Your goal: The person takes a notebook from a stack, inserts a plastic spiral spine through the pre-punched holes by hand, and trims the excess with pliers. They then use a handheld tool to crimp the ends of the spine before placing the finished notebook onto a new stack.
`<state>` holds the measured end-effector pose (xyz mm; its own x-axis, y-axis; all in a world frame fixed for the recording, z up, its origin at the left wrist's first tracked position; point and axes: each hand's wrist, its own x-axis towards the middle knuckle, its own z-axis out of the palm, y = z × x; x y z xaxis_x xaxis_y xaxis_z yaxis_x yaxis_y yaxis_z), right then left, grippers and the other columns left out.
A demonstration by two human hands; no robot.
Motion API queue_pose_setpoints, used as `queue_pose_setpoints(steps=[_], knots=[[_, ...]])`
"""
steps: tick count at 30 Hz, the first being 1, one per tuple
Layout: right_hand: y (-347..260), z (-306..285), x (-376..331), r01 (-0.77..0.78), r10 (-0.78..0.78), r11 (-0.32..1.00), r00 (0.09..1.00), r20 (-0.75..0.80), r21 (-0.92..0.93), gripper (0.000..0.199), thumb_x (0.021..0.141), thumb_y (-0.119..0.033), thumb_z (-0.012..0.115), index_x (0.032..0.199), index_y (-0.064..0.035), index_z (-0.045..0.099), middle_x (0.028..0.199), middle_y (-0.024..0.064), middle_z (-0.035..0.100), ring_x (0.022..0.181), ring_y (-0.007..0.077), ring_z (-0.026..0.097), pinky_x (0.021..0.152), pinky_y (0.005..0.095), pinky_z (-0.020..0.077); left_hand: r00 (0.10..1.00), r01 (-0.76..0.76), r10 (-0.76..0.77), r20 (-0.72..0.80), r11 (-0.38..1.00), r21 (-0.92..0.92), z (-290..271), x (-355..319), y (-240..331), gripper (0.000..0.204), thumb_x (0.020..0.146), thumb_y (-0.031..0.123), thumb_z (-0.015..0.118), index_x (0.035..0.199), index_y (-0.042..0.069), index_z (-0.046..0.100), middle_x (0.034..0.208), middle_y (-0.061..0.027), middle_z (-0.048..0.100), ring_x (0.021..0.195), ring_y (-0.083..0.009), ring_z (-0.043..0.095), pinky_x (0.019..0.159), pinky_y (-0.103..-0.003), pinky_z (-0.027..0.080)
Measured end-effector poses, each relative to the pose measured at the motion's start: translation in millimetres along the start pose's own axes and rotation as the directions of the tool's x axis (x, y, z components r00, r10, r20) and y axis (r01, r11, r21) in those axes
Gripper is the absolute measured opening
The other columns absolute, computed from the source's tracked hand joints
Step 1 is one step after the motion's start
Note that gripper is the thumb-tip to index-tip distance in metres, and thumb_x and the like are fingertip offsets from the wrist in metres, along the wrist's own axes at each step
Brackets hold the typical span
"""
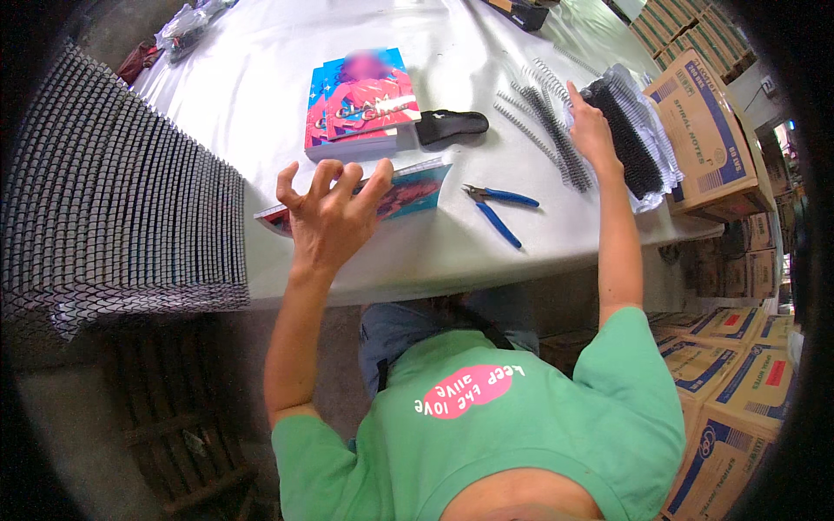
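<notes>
My left hand (328, 213) has its bent fingers over the top edge of a notebook (415, 193) with a colourful cover, standing on its edge near the table's front. Over at the right, my right hand (592, 135) reaches in with the index finger stretched out beside loose spiral binding coils (549, 76); whether it touches one I cannot tell. More dark coils (556, 139) lie left of that hand. Blue-handled cutting pliers (499, 201) rest with handles spread between my hands. Behind the held notebook is a stack of pink and blue covered notebooks (369, 95).
A tall mass of spiral-bound notebooks (130, 191) fills the left side of the white-covered table (373, 269). A black flat object (452, 127) lies by the stack. Bundled black coils in plastic (621, 139) sit against a cardboard box (699, 130). More cartons (730, 382) stand below right.
</notes>
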<state>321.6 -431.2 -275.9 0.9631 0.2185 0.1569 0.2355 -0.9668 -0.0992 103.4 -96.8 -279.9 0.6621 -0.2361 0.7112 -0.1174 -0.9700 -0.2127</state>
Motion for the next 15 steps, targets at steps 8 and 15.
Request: queue_pose_setpoints(steps=[8, 15], knots=[[-3.1, -1.2, -10.0, 0.199, -0.174, 0.949, 0.977, -0.121, 0.243, 0.067, 0.075, 0.008, 0.038, 0.139, -0.0115, 0.031, 0.126, 0.0228, 0.047, 0.112, 0.0342, 0.05, 0.093, 0.0391, 0.0418, 0.981, 0.066, -0.064, -0.181, 0.998, 0.004, 2.8, -11.6, 13.4, 0.022, 0.071, 0.036, 0.064, 0.092, 0.032, 0.065, 0.066, 0.0095, 0.048, 0.078, -0.006, 0.049, 0.092, -0.044, 0.016], [-18.1, -1.7, -3.6, 0.173, -0.248, 0.867, 0.963, 0.103, 0.468, 0.059, 0.078, 0.005, 0.049, 0.134, -0.0109, 0.039, 0.121, 0.0183, 0.053, 0.113, 0.0287, 0.052, 0.095, 0.0349, 0.041, 0.976, 0.173, -0.161, -0.148, 0.982, 0.073, 8.2, -16.1, 19.3, 0.026, 0.074, 0.049, 0.062, 0.094, 0.033, 0.064, 0.073, 0.0081, 0.047, 0.083, -0.0089, 0.049, 0.092, -0.046, 0.015]])
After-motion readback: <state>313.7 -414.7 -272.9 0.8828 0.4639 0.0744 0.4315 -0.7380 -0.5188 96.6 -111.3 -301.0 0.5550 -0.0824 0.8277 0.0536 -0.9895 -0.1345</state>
